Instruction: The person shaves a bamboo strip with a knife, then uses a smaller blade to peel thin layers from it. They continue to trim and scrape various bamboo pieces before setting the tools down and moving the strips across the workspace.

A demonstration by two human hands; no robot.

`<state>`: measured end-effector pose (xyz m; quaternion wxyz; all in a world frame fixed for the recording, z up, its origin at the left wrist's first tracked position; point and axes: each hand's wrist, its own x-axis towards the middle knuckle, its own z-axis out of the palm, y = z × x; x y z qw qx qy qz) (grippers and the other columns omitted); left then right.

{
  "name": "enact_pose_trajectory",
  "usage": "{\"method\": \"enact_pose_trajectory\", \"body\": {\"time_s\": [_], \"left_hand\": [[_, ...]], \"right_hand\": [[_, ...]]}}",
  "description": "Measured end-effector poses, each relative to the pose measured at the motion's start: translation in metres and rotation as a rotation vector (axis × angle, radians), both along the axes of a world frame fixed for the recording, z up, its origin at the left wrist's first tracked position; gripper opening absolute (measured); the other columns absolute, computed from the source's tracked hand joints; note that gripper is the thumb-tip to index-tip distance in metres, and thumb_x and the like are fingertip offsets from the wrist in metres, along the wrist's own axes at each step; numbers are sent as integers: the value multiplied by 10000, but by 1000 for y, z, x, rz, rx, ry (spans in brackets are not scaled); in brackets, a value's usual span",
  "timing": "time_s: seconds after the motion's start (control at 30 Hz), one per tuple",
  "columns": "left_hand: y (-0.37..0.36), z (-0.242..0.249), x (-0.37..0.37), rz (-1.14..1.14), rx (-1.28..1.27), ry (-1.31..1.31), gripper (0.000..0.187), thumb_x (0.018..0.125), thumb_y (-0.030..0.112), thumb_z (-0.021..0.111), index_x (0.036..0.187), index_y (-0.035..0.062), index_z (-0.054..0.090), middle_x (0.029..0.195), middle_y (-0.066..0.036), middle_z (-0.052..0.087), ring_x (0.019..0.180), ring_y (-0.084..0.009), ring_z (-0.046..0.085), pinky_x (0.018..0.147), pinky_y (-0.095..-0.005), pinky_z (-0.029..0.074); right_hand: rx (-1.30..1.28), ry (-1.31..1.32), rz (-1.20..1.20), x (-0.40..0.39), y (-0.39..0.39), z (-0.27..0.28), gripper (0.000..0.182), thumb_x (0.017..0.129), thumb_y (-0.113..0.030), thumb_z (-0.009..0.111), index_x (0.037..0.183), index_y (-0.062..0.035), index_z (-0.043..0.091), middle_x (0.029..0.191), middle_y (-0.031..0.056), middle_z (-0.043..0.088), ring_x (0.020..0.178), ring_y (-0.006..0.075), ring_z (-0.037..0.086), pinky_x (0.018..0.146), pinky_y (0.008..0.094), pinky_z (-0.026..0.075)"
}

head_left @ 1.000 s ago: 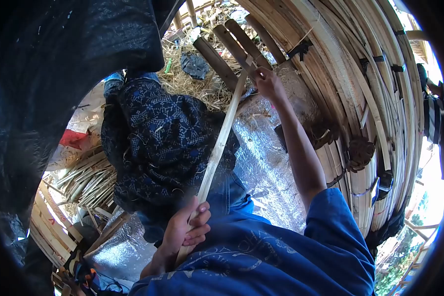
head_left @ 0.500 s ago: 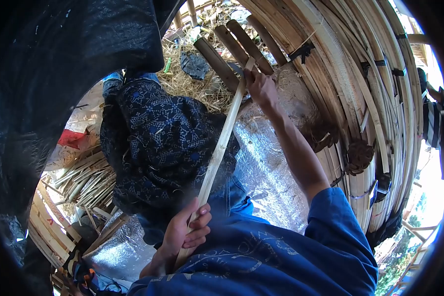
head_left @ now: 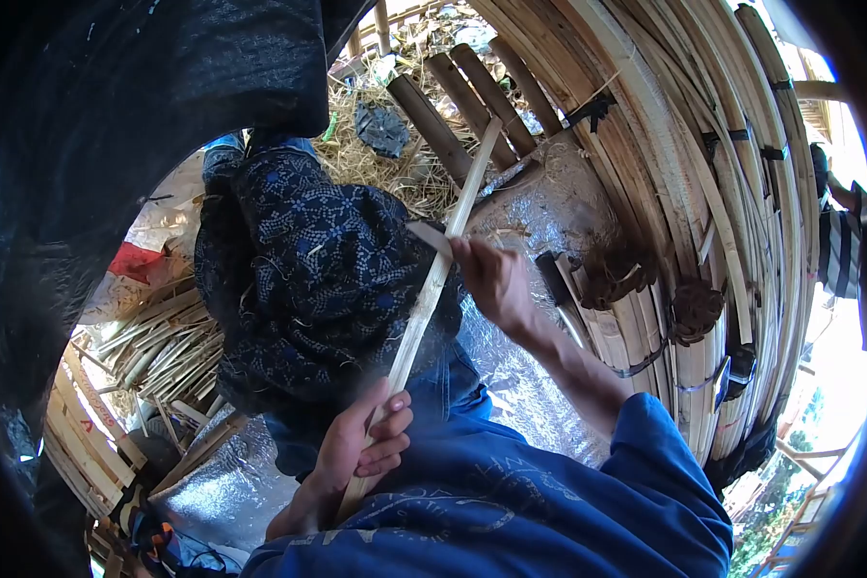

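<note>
A long pale bamboo strip (head_left: pixel 422 313) runs slantwise from my body up toward the bamboo poles. My left hand (head_left: pixel 368 438) is closed around its lower part, close to my shirt. Midway up the strip, my right hand (head_left: pixel 494 279) grips a knife (head_left: pixel 430 237), whose blade lies across the strip and points left. The knife's handle is mostly hidden in the fingers. Beneath the strip, a dark blue patterned cloth (head_left: pixel 323 250) with a few thin shavings on it covers my legs.
Bundled bamboo strips (head_left: pixel 684 154) curve along the right side. Several brown bamboo poles (head_left: pixel 472 101) stick out ahead, over straw litter (head_left: pixel 409 183). A pile of thin sticks (head_left: pixel 169 352) lies left, below a black plastic sheet (head_left: pixel 183 87). Silvery sheeting (head_left: pixel 539 385) covers the floor.
My right hand has come down along the strip from near its far end to about its middle, and the knife blade now shows. My left hand keeps its hold.
</note>
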<state>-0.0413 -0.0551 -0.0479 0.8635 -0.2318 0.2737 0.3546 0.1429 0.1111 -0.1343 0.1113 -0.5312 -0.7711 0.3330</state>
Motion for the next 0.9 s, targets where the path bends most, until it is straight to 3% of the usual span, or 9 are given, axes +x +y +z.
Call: {"method": "enact_pose_trajectory", "body": {"time_s": [0.13,0.23,0.3,0.37,0.47,0.57,0.6,0.83,0.9], "left_hand": [[0,1,1,6,-10,-14,315,976,415,350,859,122,361,588,51,254,367,-31,200,305,-154,187],[-1,3,1,12,-20,-12,321,973,419,357,857,120,360,588,49,256,368,-31,199,308,-154,188],[-1,2,1,18,-19,-8,322,971,420,362,856,119,361,588,49,260,367,-30,203,306,-154,189],[1,1,2,17,-14,-8,323,970,421,367,854,119,361,589,49,263,367,-29,207,305,-153,190],[4,0,2,21,-19,-3,323,968,419,376,852,118,365,585,52,270,364,-26,218,302,-149,194],[5,0,3,32,-22,-13,321,966,417,381,854,116,371,578,53,274,358,-24,225,297,-147,196],[5,0,4,48,-50,-12,320,971,407,366,846,112,374,563,52,274,338,-25,234,276,-148,207],[5,0,3,37,-29,3,321,963,419,387,868,113,376,563,56,272,343,-23,238,283,-148,204],[5,0,3,22,-24,5,321,963,423,385,870,116,376,562,57,270,343,-22,233,281,-148,199]], "right_hand": [[-18,13,-88,6,-2,2,263,940,-201,487,770,-16,568,542,169,556,490,309,584,476,415,448],[-201,119,-198,13,4,17,171,941,-144,459,1040,-12,503,789,198,602,581,286,629,475,410,454],[-503,182,-327,8,0,56,351,946,-126,419,1290,-73,371,811,192,604,597,291,629,586,429,499],[-305,73,-104,15,-11,65,403,942,-113,402,1339,-75,347,753,188,615,599,302,628,613,452,497],[-304,-201,-65,12,-31,90,470,917,-102,426,1375,-62,331,766,194,601,646,359,611,633,447,485],[-257,-193,21,13,-51,102,482,909,-90,433,1378,-57,328,834,212,552,679,369,590,634,451,470],[-306,-210,26,11,-57,106,507,916,-86,446,1407,-97,322,797,137,493,667,239,525,624,408,436],[-503,-183,69,-1,-71,131,506,909,-114,499,1388,-65,344,777,165,513,645,289,537,612,412,438],[-436,-24,32,2,-72,121,472,910,-112,495,1364,-57,382,714,199,564,596,301,576,575,417,441]]}}
